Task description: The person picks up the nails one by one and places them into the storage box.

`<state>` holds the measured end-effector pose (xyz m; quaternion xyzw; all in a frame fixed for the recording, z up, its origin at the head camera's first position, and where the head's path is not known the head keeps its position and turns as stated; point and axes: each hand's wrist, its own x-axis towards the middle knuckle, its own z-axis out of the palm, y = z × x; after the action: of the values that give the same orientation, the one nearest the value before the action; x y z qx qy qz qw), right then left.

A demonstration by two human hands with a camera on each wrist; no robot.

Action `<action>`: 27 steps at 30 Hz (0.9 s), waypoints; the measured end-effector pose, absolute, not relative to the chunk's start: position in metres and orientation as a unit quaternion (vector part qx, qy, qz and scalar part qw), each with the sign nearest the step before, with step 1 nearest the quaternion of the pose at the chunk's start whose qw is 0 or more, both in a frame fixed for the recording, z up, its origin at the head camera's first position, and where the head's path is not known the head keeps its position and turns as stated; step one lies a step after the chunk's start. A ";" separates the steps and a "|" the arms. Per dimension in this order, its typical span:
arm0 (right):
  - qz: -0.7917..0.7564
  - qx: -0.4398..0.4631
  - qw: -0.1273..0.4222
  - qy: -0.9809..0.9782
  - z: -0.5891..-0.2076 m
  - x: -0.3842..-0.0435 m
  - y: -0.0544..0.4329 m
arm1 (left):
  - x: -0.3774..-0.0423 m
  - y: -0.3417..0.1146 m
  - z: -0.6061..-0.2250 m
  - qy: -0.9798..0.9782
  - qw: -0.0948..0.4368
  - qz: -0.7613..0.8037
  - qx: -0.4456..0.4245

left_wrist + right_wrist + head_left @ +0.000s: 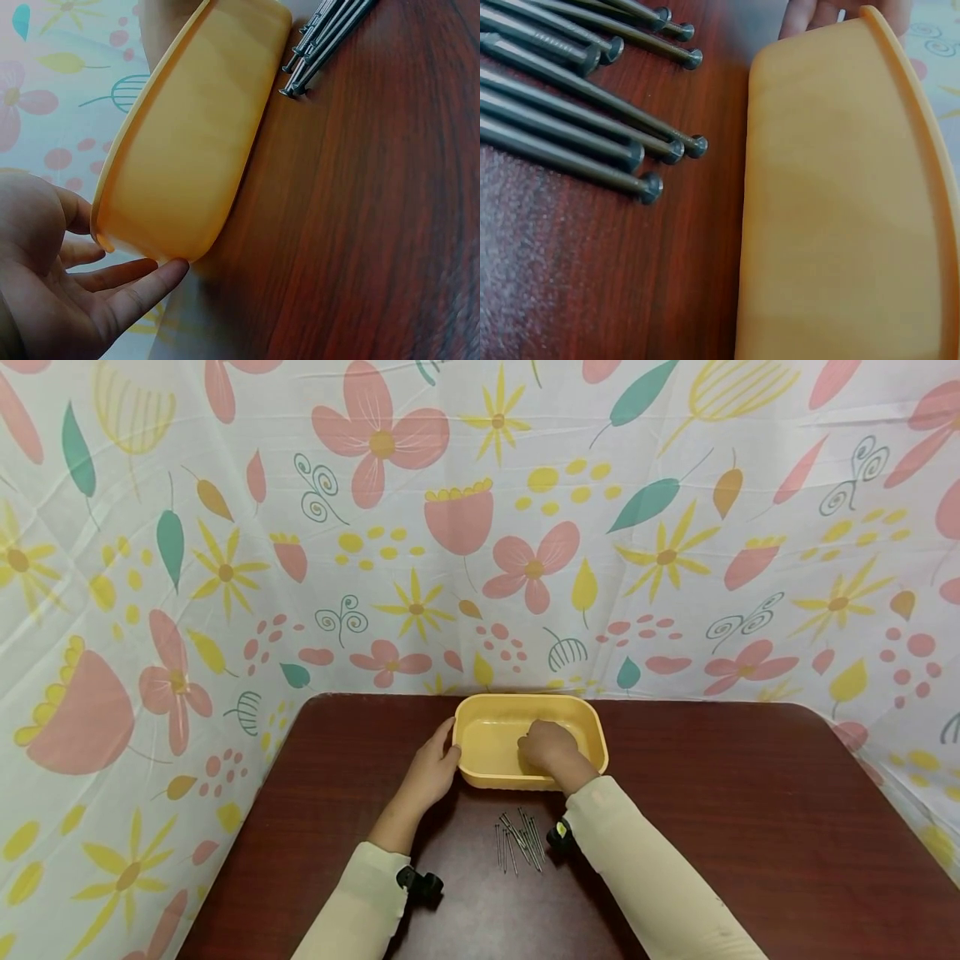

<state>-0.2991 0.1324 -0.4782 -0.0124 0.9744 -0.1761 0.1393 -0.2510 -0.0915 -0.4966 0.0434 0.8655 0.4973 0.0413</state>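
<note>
A yellow plastic tub (480, 777) with rounded corners stands near the table's far edge. My left hand (433, 766) holds its left end, with the fingers against the outer wall in the left wrist view and one digit at the rim. Over the front rim reaches my right hand (551, 747), inside the tub with its fingers bent downward. Its fingertips are hidden, so whether it holds anything cannot be seen. In front of the tub lies a loose pile of long metal nails (521, 842); the right wrist view shows their heads toward the tub's wall (840, 187).
The dark red-brown table (735, 810) has visible wood grain. Behind and to the left hangs a white cloth (525, 652) printed with flowers and leaves. A small black camera (422, 887) sits on the left wrist, another black device (558, 835) on the right.
</note>
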 end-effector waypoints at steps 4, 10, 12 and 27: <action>-0.186 -0.009 0.132 0.973 -0.476 -0.298 0.134 | -0.251 -0.091 -0.497 0.866 0.042 0.496 0.043; -0.217 -0.015 0.106 0.970 -0.467 -0.298 0.137 | -0.251 -0.091 -0.496 0.867 0.038 0.495 0.045; -0.232 -0.014 0.103 0.967 -0.465 -0.299 0.139 | -0.251 -0.091 -0.495 0.867 0.038 0.495 0.046; -0.442 -0.078 0.100 0.888 -0.457 -0.287 0.152 | -0.249 -0.091 -0.491 0.863 0.041 0.501 0.047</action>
<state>-0.2870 0.1516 -0.4574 -0.0778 0.8878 -0.4423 0.1003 -0.2490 -0.0910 -0.4906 0.0467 0.8633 0.5008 0.0413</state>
